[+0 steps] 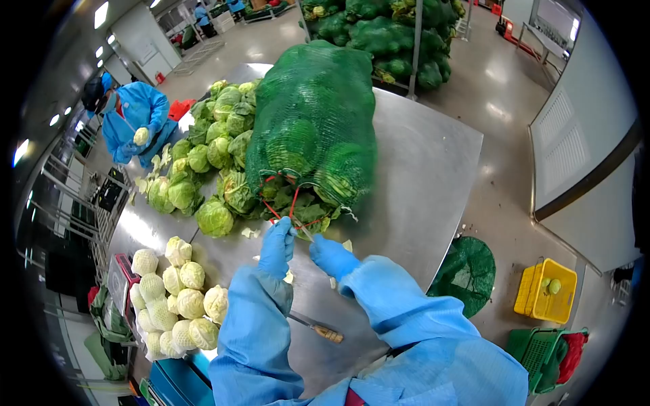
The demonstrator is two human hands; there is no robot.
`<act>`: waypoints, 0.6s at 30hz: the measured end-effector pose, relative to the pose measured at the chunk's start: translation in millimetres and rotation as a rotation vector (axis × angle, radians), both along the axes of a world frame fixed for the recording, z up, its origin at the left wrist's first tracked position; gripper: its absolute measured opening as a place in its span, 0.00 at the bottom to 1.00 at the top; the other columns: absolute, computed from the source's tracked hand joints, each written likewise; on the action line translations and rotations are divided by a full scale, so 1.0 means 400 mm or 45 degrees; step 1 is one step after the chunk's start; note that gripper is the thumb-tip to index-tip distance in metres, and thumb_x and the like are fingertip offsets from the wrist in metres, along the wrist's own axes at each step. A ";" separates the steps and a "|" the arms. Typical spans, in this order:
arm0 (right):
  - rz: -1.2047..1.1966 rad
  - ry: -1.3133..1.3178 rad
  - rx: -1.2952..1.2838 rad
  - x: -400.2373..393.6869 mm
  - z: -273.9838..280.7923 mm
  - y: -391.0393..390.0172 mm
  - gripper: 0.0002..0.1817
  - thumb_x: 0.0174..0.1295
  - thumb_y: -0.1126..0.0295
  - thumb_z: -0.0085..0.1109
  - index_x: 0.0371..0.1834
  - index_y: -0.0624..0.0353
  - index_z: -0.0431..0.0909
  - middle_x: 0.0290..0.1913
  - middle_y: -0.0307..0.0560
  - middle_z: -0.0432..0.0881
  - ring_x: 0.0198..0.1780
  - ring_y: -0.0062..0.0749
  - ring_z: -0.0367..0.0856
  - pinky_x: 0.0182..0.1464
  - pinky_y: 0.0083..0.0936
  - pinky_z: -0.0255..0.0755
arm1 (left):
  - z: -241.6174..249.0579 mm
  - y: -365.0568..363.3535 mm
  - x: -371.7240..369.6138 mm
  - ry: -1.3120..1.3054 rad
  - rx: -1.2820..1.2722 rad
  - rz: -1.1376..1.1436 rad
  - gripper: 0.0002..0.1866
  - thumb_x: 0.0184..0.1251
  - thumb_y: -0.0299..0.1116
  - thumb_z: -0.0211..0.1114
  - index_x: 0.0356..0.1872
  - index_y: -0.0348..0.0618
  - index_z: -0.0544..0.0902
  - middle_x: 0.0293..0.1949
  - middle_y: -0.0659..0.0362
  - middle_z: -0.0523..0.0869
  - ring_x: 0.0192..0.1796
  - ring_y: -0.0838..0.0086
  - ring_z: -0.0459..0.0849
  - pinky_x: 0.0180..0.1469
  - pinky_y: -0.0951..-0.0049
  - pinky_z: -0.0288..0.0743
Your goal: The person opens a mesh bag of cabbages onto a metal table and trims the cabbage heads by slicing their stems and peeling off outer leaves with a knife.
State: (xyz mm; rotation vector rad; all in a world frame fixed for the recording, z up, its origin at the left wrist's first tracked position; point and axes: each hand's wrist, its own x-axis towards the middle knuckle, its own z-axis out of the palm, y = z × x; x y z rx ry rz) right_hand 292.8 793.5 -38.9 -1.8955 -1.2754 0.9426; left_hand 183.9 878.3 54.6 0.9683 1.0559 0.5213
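A large green mesh sack (315, 115) full of cabbages lies on the steel table, its mouth toward me and laced with red string (294, 203). My left hand (276, 247), in a blue glove, is closed on the red string at the sack's mouth. Close beside it, my right hand (333, 256), also gloved, is closed around a knife (305, 232) whose thin blade points at the string; its handle is hidden in the fist. Leafy green cabbages (215, 216) lie left of the sack's mouth.
Trimmed pale cabbages (191, 302), some in foam nets, sit at left. A wooden-handled knife (328, 333) lies on the steel table (433, 183) near me. A co-worker (135, 115) holds a cabbage across the table. A yellow crate (547, 289) stands on the floor at right.
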 end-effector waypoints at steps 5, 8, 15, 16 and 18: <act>0.101 -0.005 -0.103 -0.052 -0.156 -0.009 0.12 0.67 0.62 0.46 0.48 0.55 0.72 0.44 0.60 0.81 0.43 0.62 0.78 0.47 0.44 0.73 | -0.038 0.004 -0.020 -0.060 -0.035 0.002 0.17 0.71 0.48 0.58 0.24 0.51 0.74 0.14 0.72 0.65 0.11 0.87 0.56 0.12 0.82 0.43; 0.198 0.101 -0.255 -0.132 -0.363 -0.218 0.17 0.69 0.57 0.48 0.54 0.52 0.74 0.45 0.56 0.81 0.43 0.59 0.79 0.47 0.42 0.74 | 0.030 -0.009 -0.123 -0.046 -0.093 -0.011 0.14 0.69 0.46 0.60 0.25 0.51 0.74 0.15 0.71 0.66 0.12 0.86 0.57 0.14 0.81 0.46; 0.033 -0.074 0.363 0.095 0.055 -0.194 0.13 0.63 0.61 0.56 0.48 0.48 0.74 0.34 0.53 0.81 0.31 0.51 0.81 0.34 0.42 0.75 | 0.084 -0.054 -0.142 0.182 0.238 0.154 0.15 0.68 0.46 0.62 0.25 0.49 0.79 0.17 0.71 0.71 0.18 0.87 0.64 0.18 0.81 0.53; -0.021 -0.107 0.436 0.105 0.083 -0.180 0.14 0.62 0.62 0.57 0.49 0.48 0.74 0.34 0.54 0.81 0.31 0.51 0.81 0.33 0.42 0.75 | 0.057 -0.050 -0.151 0.134 0.212 0.104 0.16 0.68 0.47 0.62 0.25 0.49 0.79 0.18 0.71 0.71 0.17 0.87 0.64 0.18 0.81 0.53; 0.026 -0.223 0.574 0.105 0.157 -0.135 0.16 0.60 0.64 0.58 0.51 0.48 0.71 0.34 0.53 0.80 0.32 0.52 0.82 0.33 0.43 0.75 | 0.020 -0.049 -0.155 0.069 0.089 0.039 0.15 0.70 0.46 0.61 0.30 0.46 0.81 0.23 0.68 0.77 0.21 0.86 0.69 0.22 0.82 0.61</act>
